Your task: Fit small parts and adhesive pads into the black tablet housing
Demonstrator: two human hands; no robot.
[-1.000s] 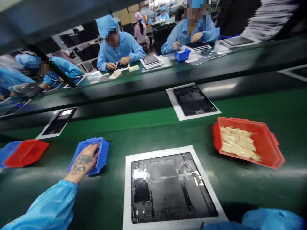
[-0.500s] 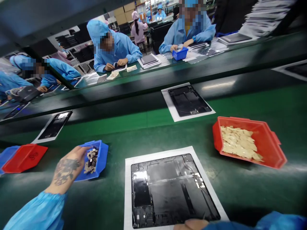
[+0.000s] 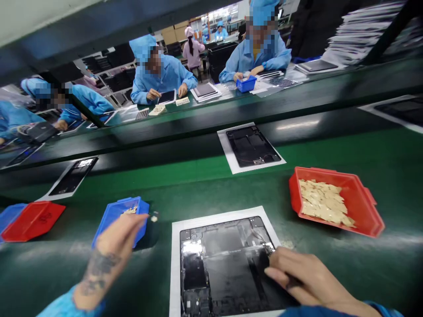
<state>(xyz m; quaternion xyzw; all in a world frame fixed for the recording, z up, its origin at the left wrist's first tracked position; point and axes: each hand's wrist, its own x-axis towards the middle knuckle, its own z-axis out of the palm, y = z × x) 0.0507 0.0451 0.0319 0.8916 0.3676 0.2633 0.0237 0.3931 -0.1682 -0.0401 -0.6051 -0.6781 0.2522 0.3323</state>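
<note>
The table (image 3: 148, 284) is carrying a white sheet (image 3: 175, 270) toward its near edge, an opened tablet (image 3: 228, 275) lying on it. Past the sheet's left edge, a blue bin (image 3: 110, 216) is standing. The right hand (image 3: 307, 274) is curling over the tablet's right edge, its grip unclear; the left hand (image 3: 114, 241) is pinching a small piece (image 3: 154, 216).

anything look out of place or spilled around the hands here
Nothing obviously spilled. One slight oddity: a small piece shows outside the blue bin, beside the left hand. It's too blurred to tell whether it's held or loose.
</note>
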